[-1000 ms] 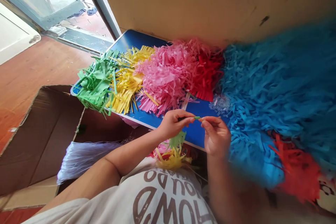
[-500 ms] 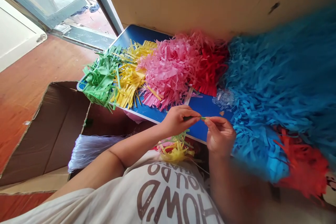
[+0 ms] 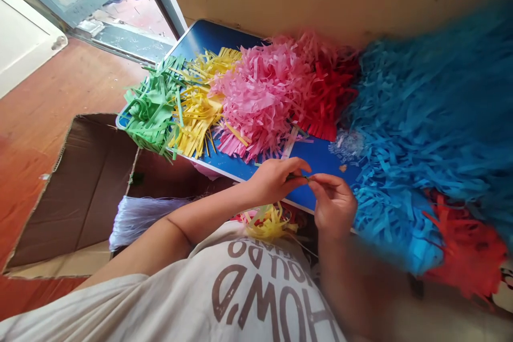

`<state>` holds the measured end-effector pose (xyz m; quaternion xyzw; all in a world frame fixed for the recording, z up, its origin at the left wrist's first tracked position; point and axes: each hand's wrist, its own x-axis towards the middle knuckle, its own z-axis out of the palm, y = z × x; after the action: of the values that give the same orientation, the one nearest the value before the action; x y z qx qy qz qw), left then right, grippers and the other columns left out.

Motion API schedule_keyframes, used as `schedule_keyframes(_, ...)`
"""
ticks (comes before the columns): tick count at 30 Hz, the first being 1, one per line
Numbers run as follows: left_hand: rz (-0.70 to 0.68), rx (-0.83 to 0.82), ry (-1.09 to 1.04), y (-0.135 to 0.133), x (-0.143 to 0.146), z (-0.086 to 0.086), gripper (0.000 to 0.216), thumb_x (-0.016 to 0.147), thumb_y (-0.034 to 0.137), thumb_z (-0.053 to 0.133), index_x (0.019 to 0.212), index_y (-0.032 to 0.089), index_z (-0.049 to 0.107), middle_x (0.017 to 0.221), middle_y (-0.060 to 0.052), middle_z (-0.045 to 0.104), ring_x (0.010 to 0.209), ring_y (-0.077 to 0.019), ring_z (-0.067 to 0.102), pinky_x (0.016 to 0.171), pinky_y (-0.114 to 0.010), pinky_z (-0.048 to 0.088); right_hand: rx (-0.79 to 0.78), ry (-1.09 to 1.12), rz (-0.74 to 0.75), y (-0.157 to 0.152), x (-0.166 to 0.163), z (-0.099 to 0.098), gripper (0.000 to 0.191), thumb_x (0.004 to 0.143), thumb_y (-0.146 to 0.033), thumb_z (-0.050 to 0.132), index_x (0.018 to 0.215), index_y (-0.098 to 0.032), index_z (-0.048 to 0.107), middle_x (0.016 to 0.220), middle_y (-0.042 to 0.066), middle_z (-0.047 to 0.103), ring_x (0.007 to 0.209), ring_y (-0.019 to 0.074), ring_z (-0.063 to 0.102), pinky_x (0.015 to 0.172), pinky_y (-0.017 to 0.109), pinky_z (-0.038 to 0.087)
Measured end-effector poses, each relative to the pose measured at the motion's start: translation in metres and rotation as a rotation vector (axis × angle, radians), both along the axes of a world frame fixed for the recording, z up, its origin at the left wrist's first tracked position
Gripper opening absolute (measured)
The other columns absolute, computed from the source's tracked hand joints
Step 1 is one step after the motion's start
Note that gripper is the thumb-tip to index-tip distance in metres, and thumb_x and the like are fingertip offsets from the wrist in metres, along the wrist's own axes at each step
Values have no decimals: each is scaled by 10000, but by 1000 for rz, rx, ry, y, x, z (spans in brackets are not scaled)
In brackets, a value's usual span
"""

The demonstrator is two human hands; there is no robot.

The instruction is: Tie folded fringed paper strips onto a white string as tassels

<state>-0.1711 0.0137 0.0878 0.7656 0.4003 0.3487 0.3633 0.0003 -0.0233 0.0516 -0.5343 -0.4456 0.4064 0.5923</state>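
Note:
My left hand (image 3: 276, 179) and my right hand (image 3: 332, 200) meet fingertip to fingertip over the near edge of the blue table (image 3: 316, 157). Both pinch a small green piece (image 3: 301, 176) between thumb and fingers; only a sliver of it shows. Below my hands, on my lap, lies a bundle of yellow, green and pink fringed paper (image 3: 267, 222). On the table behind the hands lie fringed paper piles: green (image 3: 154, 109), yellow (image 3: 196, 112), pink (image 3: 260, 96) and red (image 3: 326, 96).
A large heap of blue fringed paper (image 3: 425, 117) fills the right side, with red fringe (image 3: 468, 251) below it. An open cardboard box (image 3: 76, 192) stands on the floor at left, holding a pale lilac bundle (image 3: 140, 214). A tan wall is behind the table; a doorway is upper left.
My hands have closed together, so less of the green piece shows. The view has shifted slightly; the lap bundle sits lower under my left hand.

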Motion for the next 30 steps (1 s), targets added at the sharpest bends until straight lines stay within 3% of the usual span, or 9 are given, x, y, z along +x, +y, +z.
schedule_keyframes(3,-28,-87,-49,1,-3,-1,227,897,324,670,1070,178,669,795,-13,735,673,-102,652,662,-174,461,-53,57,29,-1,3,-4,142,744,-296,805,844,-228,731,839,11,739,784,170,682,754,317,550)
schedule_keyframes(8,-100,-105,-88,3,-6,-4,189,919,340,643,968,167,699,831,-41,755,722,-117,687,683,-176,482,0,4,10,-6,7,-9,100,755,-298,794,799,-230,736,824,7,724,784,166,664,727,307,540)
schedule_keyframes(12,-101,24,-23,3,-2,-5,222,904,367,667,993,169,717,881,-66,757,777,-142,697,718,-205,495,-72,-47,-67,-12,7,-9,182,767,-346,787,883,-220,727,836,20,735,747,171,678,728,322,561)
schedule_keyframes(15,-135,97,-6,2,1,-2,210,918,356,648,972,171,730,953,-91,751,862,-163,699,781,-233,508,5,-185,-42,-16,7,-8,155,790,-353,766,878,-234,722,848,22,734,795,184,681,777,342,558)
schedule_keyframes(21,-125,89,27,0,-1,2,160,934,285,602,886,177,709,833,-55,738,747,-135,670,716,-228,504,110,-237,-76,-21,10,-2,110,830,-300,727,906,-235,681,876,25,721,847,191,688,821,366,558)
schedule_keyframes(25,-127,240,8,-4,3,-2,180,949,315,590,944,188,719,944,-82,755,888,-161,694,833,-279,525,155,-240,-125,-25,7,2,112,829,-279,727,906,-234,660,863,24,711,833,181,687,787,346,573)
schedule_keyframes(30,-43,431,-25,-11,11,-8,126,950,277,609,923,216,715,890,-21,777,793,-120,708,1006,-340,452,308,-245,-133,-29,2,5,142,833,-175,711,926,-252,636,859,7,713,826,165,686,776,334,573)
